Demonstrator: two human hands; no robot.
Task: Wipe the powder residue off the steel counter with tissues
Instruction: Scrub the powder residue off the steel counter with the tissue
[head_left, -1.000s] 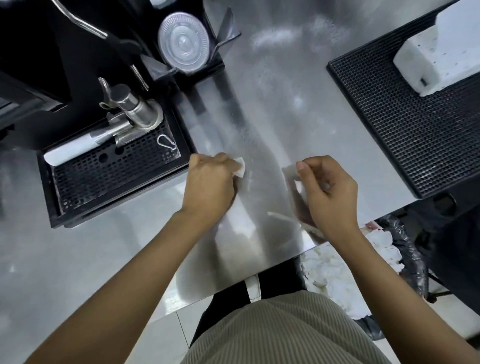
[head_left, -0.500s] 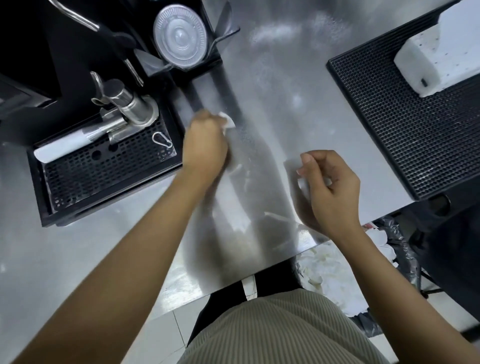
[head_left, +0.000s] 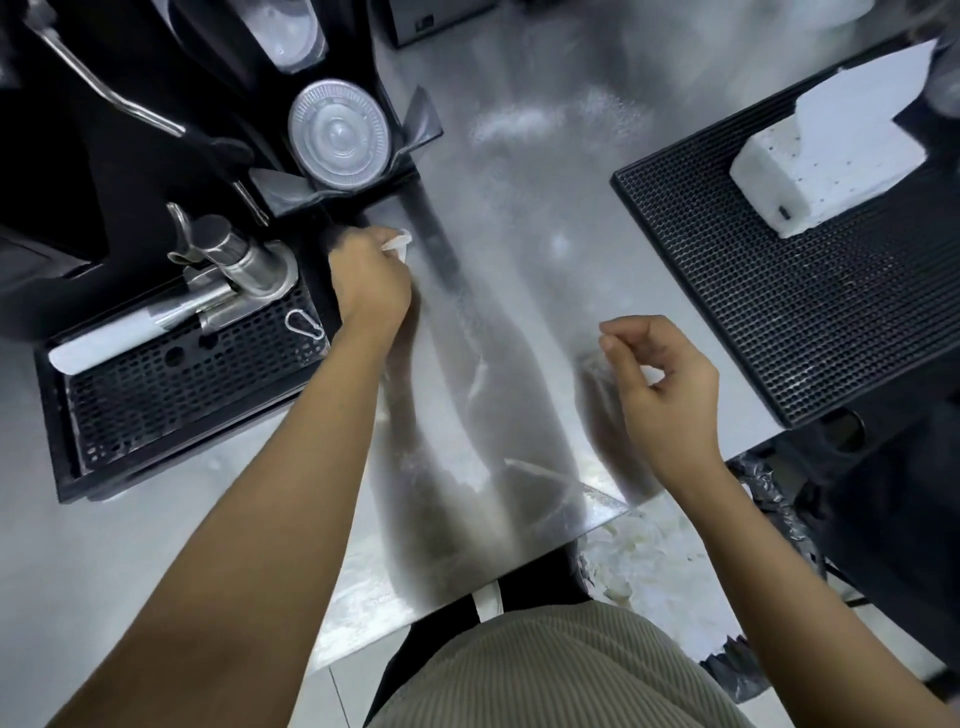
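The left hand (head_left: 370, 283) grips a crumpled white tissue (head_left: 397, 243) on the powder-dusted steel tabletop (head_left: 524, 270), beside a black perforated drip tray (head_left: 182, 384). The right hand (head_left: 662, 387) hovers, fingers (head_left: 623, 332) curled; I cannot tell whether they hold anything.

No word, label, brand or number can be read anywhere. The clear plastic lid (head_left: 338, 139) shows only blurred raised rings, and the white block (head_left: 826, 171) only specks and one small dark mark.
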